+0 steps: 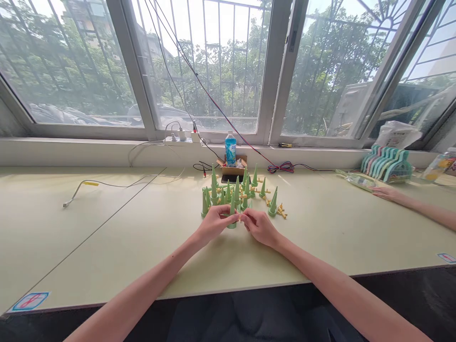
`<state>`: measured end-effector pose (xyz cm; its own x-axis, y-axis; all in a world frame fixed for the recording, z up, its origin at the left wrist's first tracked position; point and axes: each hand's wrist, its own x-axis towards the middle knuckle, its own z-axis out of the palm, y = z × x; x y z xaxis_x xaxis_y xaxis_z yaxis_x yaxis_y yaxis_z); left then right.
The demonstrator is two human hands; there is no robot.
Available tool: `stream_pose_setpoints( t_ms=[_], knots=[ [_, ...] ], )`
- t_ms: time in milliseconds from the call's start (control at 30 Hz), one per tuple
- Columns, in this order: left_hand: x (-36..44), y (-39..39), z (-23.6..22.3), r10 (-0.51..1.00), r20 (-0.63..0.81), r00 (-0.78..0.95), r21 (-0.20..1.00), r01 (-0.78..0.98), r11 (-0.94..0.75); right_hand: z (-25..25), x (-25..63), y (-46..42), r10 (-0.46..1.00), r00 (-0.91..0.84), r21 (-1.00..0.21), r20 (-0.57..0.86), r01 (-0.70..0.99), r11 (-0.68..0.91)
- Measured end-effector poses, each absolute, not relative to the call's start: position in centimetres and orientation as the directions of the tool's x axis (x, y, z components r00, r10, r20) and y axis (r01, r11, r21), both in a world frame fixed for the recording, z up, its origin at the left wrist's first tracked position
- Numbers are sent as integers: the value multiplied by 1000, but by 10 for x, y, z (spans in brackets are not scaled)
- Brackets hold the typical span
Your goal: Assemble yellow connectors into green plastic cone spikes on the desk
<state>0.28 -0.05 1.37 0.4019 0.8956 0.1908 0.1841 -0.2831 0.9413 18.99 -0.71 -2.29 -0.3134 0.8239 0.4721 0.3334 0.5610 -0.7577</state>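
1. Evidently, the left hand (pixel 214 221) is closed, thumb and fingers around the lower part of a green cone (pixel 232 206), which stands upright at the near edge of the group
2. The right hand (pixel 261 227) is just beside it, thumb and forefinger pinched together on a small yellowish piece (pixel 240 217); its form is too small to make out
3. Directly beyond the hands, other green cones (pixel 236 190) stand close together on the pale table (pixel 142 247), points up, with yellow pieces (pixel 281 211) lying among them and at their right side
4. Behind the cones, a bottle of blue liquid (pixel 231 148) stands at an open cardboard box (pixel 233 170); a coiled red-and-black cable (pixel 281 167) lies to the right
5. Over on the left, a white cable (pixel 117 184) runs across the tabletop
6. At far right, a co-worker's hand (pixel 386 194) rests by a flat packet (pixel 356 180), near a row of pastel hangers (pixel 387 164)
7. Barred windows (pixel 213 71) with foliage outside span the back
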Motion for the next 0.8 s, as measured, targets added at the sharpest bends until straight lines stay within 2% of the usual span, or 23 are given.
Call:
stream_pose_setpoints(
  t_ms=[233, 467, 800],
  knots=[
    [3, -1, 15, 898, 183, 400, 945, 181, -273, -25, 190, -5, 834, -303, -754, 462, 361, 548],
    [2, 2, 12, 912, 187, 365, 943, 194, -271, -22, 190, -8, 823, -337, -784, 458, 282, 552],
    [1, 0, 13, 883, 175, 435, 953, 149, -262, -22, 190, -7, 829, -326, -770, 454, 324, 549]
  ],
)
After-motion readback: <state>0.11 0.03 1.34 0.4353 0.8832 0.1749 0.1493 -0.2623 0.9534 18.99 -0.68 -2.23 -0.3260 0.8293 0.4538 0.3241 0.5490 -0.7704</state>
